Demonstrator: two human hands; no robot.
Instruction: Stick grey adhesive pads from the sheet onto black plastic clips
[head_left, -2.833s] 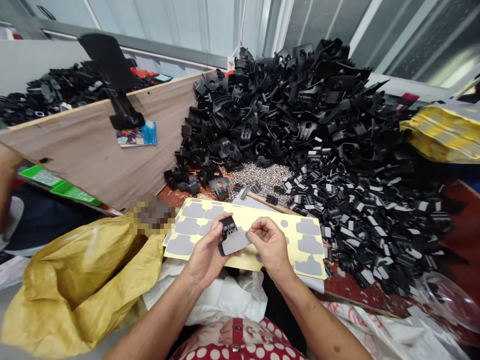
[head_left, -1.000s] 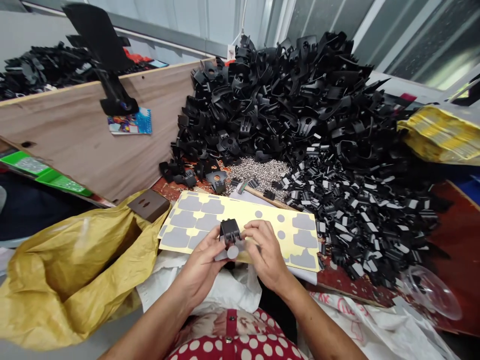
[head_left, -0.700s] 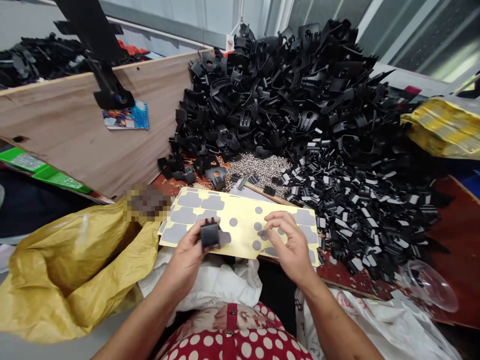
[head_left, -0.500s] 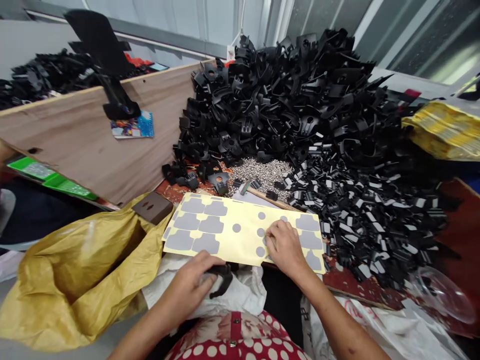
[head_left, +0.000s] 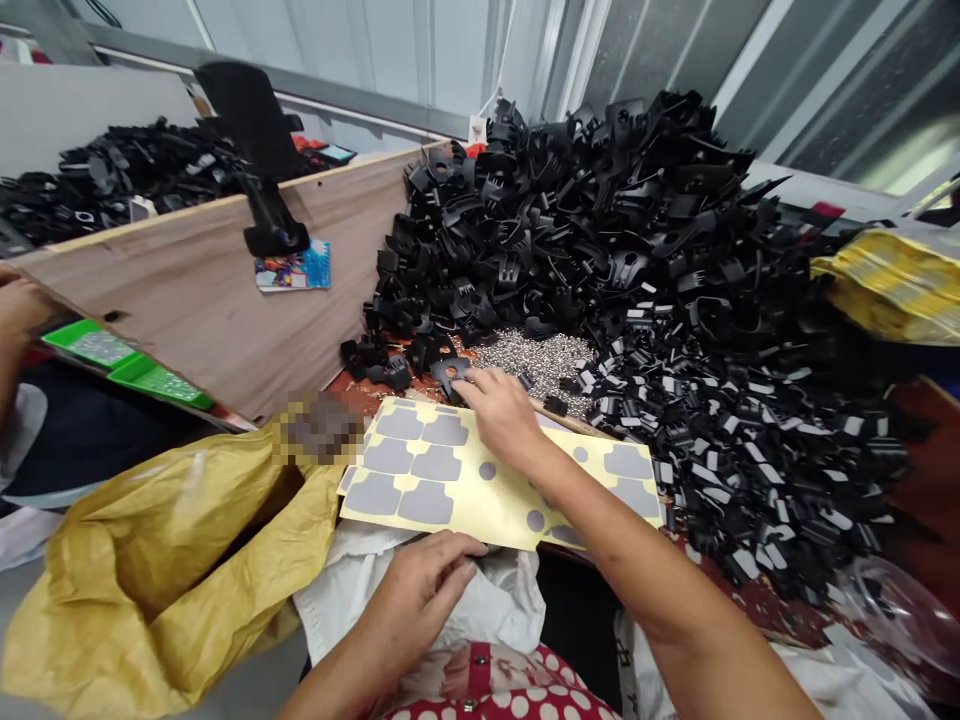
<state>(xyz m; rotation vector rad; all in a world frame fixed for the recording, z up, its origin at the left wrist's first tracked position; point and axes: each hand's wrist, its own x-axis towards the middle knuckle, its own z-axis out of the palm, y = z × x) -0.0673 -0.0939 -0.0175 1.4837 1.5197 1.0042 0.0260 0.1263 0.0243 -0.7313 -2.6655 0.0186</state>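
My right hand (head_left: 501, 418) reaches across the sticker sheet, its fingertips at the edge of a black plastic hair-claw half (head_left: 450, 372) with a round hole. Its fingers are stretched forward; the thumb is hidden. My left hand (head_left: 426, 585) rests palm down near the sheet's front edge, fingers extended, thumb apart, with nothing visible in it. The pale yellow sticker sheet (head_left: 469, 520) carries grey shaped pieces and small grey dots. Behind it lie a heap of small silver springs (head_left: 536, 355) and a wooden-handled tool (head_left: 559, 408), partly covered by the hand.
A tall pile of black claw halves (head_left: 555, 230) fills the back. Small black pieces with white patches (head_left: 697, 440) spread at right. A wooden board (head_left: 202, 300) stands at left, above a yellow sack (head_left: 172, 560). Another person's hand (head_left: 22, 305) shows at far left.
My right hand has moved from the dots on the sheet forward and left to the black claw half. The black claw piece that was in my left hand is no longer seen there.
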